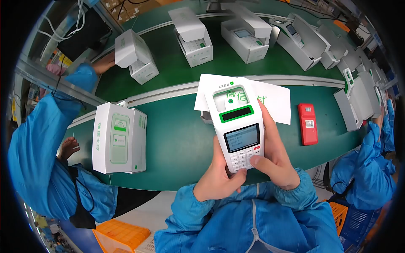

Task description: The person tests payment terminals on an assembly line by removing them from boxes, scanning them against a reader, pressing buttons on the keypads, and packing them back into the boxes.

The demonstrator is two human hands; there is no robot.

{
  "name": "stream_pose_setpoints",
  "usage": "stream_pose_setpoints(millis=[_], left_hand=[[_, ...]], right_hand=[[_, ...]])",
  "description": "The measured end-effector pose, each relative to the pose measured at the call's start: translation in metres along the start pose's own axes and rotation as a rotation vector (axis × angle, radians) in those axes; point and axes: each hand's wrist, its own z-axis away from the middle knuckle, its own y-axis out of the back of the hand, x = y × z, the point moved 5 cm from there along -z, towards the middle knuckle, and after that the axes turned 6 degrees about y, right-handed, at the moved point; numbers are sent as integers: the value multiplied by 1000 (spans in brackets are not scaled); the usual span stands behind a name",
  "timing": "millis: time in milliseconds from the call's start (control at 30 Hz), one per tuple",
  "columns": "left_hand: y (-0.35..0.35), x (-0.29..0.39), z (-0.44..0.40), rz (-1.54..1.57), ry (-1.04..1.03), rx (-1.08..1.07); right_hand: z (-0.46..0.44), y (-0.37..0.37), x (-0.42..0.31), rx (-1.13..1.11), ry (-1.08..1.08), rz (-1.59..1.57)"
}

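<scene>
A white payment terminal [242, 141] with green trim, a lit screen and a keypad is held up in front of me, above the bench. My left hand [223, 173] wraps its lower left side, thumb at the bottom of the keypad. Around the right side my right hand [276, 158] is closed, with its thumb on the keys. Behind the terminal lies a white box [276, 101] with green print, partly hidden by it. To the right, a red handheld device [308, 124] lies on the green bench.
A closed-looking white box [120, 139] stands at the left of the bench [177, 139]. Several open white boxes [194, 42] holding terminals line the green conveyor [168, 80] behind a metal rail. Co-workers in blue sleeves [42, 139] sit on both sides. An orange crate [120, 234] is below.
</scene>
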Motion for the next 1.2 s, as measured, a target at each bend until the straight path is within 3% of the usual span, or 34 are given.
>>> stream_pose_setpoints(millis=[667, 967, 1100, 1200], left_hand=[[17, -10, 11, 171, -23, -74], [24, -6, 14, 155, -26, -58], [17, -3, 12, 169, 7, -110], [10, 26, 10, -31, -138, -27]], right_hand=[[0, -3, 8, -154, -106, -120], [-3, -8, 16, -162, -26, -135], [5, -6, -2, -51, -58, -136], [22, 3, -36, 152, -76, -286]])
